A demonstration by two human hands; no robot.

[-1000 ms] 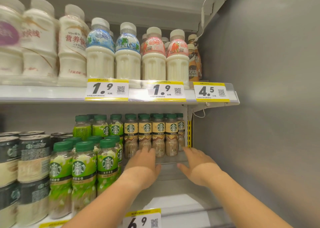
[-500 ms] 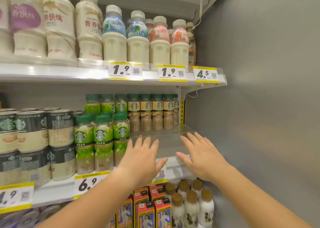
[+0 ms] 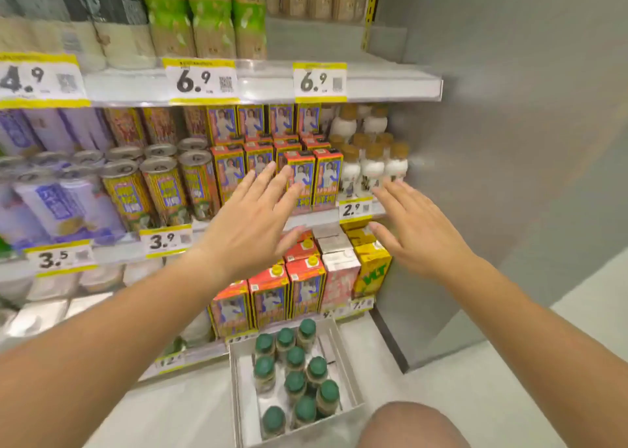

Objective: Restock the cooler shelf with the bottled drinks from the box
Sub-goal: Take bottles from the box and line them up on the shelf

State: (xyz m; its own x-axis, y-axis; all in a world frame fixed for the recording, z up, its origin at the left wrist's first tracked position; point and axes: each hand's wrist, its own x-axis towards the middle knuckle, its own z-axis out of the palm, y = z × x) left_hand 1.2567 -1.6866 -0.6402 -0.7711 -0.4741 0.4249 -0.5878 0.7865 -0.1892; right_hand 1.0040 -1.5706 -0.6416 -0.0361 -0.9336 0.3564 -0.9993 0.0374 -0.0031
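Both hands are empty: the left hand (image 3: 251, 219) and right hand (image 3: 418, 233) are spread flat with fingers straight, held in the air in front of the cartons (image 3: 328, 179) and grasping nothing. The box (image 3: 339, 352) stands open on the floor below the hands, near the cooler's foot, with some ten green-capped bottles (image 3: 295, 357) upright inside. The shelf (image 3: 390, 83), above the hands and tagged 6.9, has a bare stretch at its right end, beside the green-labelled drinks (image 3: 210, 15).
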